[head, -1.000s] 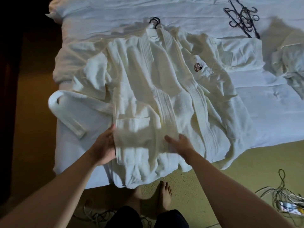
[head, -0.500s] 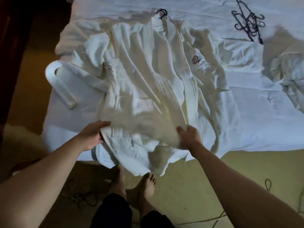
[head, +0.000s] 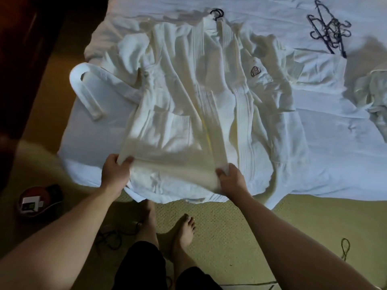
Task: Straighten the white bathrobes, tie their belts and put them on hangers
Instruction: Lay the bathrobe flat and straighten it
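Note:
A white bathrobe [head: 196, 97] lies front up on the bed, collar at the far end, with a dark hanger hook [head: 217, 13] sticking out at the neck. Its belt [head: 83, 88] loops out to the left on the sheet. My left hand [head: 115, 172] grips the left edge of the robe's left front panel near the hem. My right hand [head: 230, 178] pinches the panel's inner banded edge. The panel is stretched flat between both hands, lifted slightly. A second crumpled white bathrobe [head: 372, 95] lies at the right edge.
A pile of dark hangers [head: 328, 32] lies on the white bed sheet [head: 335, 147] at the far right. My bare feet stand on a yellowish mat [head: 230, 222]. A round red object [head: 35, 204] and cables sit on the floor at left.
Both hands have closed on the robe's left front panel and pulled it taut toward me. The panel was slack and rumpled before. The view has shifted a little.

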{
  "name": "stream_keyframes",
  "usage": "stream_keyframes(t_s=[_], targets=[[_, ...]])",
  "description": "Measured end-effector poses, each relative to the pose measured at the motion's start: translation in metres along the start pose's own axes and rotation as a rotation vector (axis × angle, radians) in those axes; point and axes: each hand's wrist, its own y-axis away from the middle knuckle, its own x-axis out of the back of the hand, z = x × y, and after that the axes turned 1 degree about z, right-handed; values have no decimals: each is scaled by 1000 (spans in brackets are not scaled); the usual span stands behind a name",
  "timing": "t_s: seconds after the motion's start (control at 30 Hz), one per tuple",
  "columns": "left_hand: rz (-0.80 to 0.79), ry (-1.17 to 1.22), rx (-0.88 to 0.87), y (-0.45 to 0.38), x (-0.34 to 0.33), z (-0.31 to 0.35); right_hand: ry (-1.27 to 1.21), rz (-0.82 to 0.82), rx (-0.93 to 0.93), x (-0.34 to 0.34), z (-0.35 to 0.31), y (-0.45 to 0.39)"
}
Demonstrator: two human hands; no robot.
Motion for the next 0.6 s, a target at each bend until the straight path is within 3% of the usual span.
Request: stream_keyframes(t_s=[0.13, 0.27, 0.4, 0.6], targets=[[-195, -269, 42, 4, -2, -25, 99, -124, -82, -9, 18, 0], [-100, -425, 39, 8, -3, -29, 118, -83, -124, -10, 27, 2], [-208, -359, 156, 4, -6, -21, 139, -121, -135, -6, 23, 1], [-218, -201, -4, -20, -14, 29, 78, -88, -49, -1, -19, -23]])
